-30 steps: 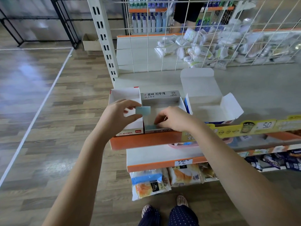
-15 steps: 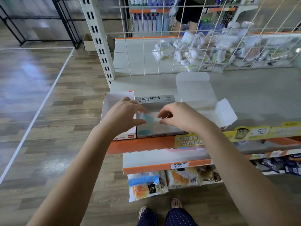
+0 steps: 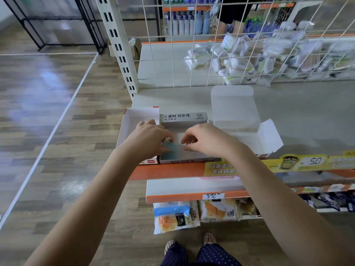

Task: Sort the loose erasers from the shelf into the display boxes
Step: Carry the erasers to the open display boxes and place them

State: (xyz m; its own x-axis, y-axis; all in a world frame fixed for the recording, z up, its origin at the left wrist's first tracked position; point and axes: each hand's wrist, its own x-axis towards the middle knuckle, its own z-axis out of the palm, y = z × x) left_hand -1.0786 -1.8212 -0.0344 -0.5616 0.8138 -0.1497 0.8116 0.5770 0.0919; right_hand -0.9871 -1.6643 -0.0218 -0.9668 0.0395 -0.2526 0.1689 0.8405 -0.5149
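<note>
Three open display boxes stand in a row at the front of the grey shelf (image 3: 299, 112). The middle one is a grey box (image 3: 184, 118) with Korean print on its lid. Inside it, at the front left, lies a teal eraser (image 3: 171, 150). My left hand (image 3: 148, 139) pinches that eraser's left side. My right hand (image 3: 205, 139) touches its right edge with the fingertips, and I cannot tell whether it grips it. To the left is a red-and-white box (image 3: 134, 116); to the right is a white box (image 3: 247, 121) with its flaps open.
A white wire grid (image 3: 211, 54) backs the shelf, with bagged goods piled behind it. A perforated white upright (image 3: 119, 45) stands at the shelf's left corner. Lower shelves hold snack packets (image 3: 174, 217). A person stands beyond the grid (image 3: 234, 14). Wooden floor lies to the left.
My left hand has lowered the teal eraser from above the grey box down into its front left corner. My right hand rose from inside the box and now meets the eraser's right edge.
</note>
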